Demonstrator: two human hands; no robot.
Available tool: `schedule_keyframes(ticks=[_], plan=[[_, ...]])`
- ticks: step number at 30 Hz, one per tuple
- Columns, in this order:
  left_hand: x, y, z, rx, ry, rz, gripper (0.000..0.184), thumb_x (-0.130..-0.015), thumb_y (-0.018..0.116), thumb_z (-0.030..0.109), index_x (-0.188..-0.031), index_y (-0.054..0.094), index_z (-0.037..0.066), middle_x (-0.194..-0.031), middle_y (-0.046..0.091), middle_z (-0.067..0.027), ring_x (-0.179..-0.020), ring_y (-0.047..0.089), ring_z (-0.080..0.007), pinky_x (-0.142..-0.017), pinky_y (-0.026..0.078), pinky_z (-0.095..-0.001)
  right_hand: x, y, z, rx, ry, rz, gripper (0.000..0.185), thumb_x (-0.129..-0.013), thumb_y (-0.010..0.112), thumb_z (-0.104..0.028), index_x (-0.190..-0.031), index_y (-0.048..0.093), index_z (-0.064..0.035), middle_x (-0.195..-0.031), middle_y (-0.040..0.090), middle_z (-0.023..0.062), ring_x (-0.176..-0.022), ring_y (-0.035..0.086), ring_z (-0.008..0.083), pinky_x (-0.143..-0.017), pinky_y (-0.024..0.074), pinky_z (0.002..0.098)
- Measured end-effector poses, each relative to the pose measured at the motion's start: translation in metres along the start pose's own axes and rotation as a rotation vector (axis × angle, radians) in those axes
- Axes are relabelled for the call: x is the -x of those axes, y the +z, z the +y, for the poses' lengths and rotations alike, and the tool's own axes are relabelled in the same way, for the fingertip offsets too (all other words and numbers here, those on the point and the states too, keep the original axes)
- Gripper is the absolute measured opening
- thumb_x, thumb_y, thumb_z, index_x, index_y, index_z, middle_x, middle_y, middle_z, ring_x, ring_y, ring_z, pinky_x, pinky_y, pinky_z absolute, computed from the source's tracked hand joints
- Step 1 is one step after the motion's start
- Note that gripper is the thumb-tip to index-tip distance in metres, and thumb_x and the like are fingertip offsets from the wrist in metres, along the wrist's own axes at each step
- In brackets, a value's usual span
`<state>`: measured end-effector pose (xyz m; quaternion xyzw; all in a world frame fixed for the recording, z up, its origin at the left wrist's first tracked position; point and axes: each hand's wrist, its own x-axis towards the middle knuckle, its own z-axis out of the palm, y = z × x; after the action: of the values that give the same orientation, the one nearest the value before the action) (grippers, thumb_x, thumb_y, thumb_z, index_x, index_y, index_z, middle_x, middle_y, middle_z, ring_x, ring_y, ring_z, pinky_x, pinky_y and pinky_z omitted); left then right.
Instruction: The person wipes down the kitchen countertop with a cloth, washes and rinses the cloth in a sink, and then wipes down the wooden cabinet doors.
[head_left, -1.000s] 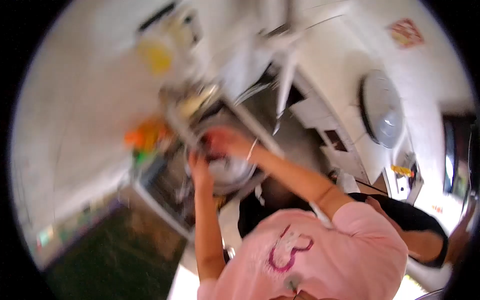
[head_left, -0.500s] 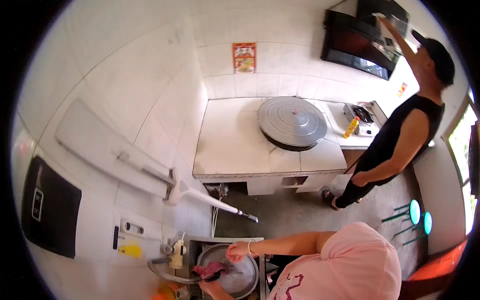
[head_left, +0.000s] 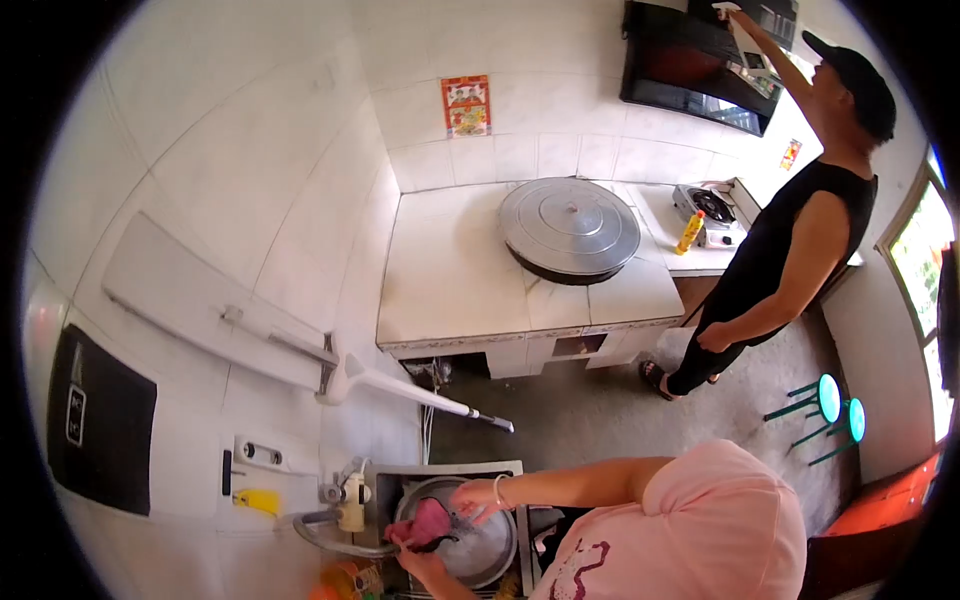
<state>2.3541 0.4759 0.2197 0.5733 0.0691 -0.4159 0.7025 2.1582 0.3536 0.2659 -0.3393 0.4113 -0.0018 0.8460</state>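
Observation:
At the lower edge, a round metal basin [head_left: 492,568] sits inside a sink [head_left: 447,469] with some liquid in it. My left hand [head_left: 421,566] is closed on a pink cloth [head_left: 432,518] at the basin's left side. Beside that hand is a dark strip, and I cannot make out what it is. My right hand [head_left: 480,500], with a pale band at the wrist, hovers above the basin near the cloth, its fingers apart and holding nothing. A cream tap [head_left: 353,503] with a curved grey spout [head_left: 335,540] reaches toward the cloth.
Behind the sink is a tiled counter bearing a large round metal lid [head_left: 572,225], a yellow bottle [head_left: 690,232] and a gas stove [head_left: 712,207]. Another person [head_left: 790,250] reaches toward a wall-mounted black appliance [head_left: 695,70]. Green stools [head_left: 828,398] stand at right.
My right hand has gone from curled to spread fingers. The pink cloth looks fuller and raised in my left hand. The whole view has shifted slightly.

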Motion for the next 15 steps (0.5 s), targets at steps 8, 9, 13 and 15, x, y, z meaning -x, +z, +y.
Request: schedule_keyframes(ticks=[8, 9, 13, 15], plan=[[0.111, 0.075, 0.013, -0.275, 0.348, -0.247, 0.032, -0.081, 0.068, 0.008, -0.11, 0.057, 0.004, -0.101, 0.058, -0.0042, -0.097, 0.054, -0.0175, -0.085, 0.045, -0.0316, -0.109, 0.044, 0.027, -0.116, -0.432, -0.677, 0.058, -0.096, 0.039, -0.053, -0.108, 0.062, -0.0016, -0.097, 0.066, 0.0124, -0.088, 0.062, 0.0215, -0.081, 0.05, 0.0347], [0.133, 0.089, 0.028, -0.325, 0.497, -0.205, 0.026, -0.082, 0.067, 0.007, -0.106, 0.058, 0.004, -0.098, 0.059, -0.0049, -0.096, 0.055, -0.0175, -0.087, 0.044, -0.0302, -0.133, 0.032, 0.034, 0.005, -0.406, -0.762, 0.058, -0.095, 0.039, -0.053, -0.106, 0.061, -0.0002, -0.099, 0.065, 0.0171, -0.091, 0.063, 0.0248, -0.084, 0.0493, 0.0365], [0.097, 0.058, 0.015, -0.869, 0.892, 0.002, 0.027, -0.074, 0.059, 0.005, -0.1, 0.054, 0.004, -0.099, 0.059, -0.0171, -0.094, 0.053, -0.037, -0.093, 0.034, -0.0465, -0.092, 0.072, 0.033, -0.912, -0.013, -0.893, 0.032, -0.095, 0.044, -0.024, -0.12, 0.056, -0.006, -0.114, 0.061, 0.0126, -0.1, 0.06, 0.0253, -0.092, 0.0466, 0.0391], [0.041, 0.028, -0.017, -0.789, 0.574, 0.189, 0.035, -0.08, 0.059, 0.017, -0.109, 0.053, 0.0, -0.107, 0.056, -0.0257, -0.109, 0.048, -0.0437, -0.097, 0.03, -0.0542, -0.057, 0.091, 0.018, -0.421, 0.145, 0.101, 0.03, -0.093, 0.05, -0.016, -0.12, 0.056, -0.0044, -0.126, 0.057, 0.0092, -0.116, 0.052, 0.0221, -0.099, 0.0415, 0.0382]])
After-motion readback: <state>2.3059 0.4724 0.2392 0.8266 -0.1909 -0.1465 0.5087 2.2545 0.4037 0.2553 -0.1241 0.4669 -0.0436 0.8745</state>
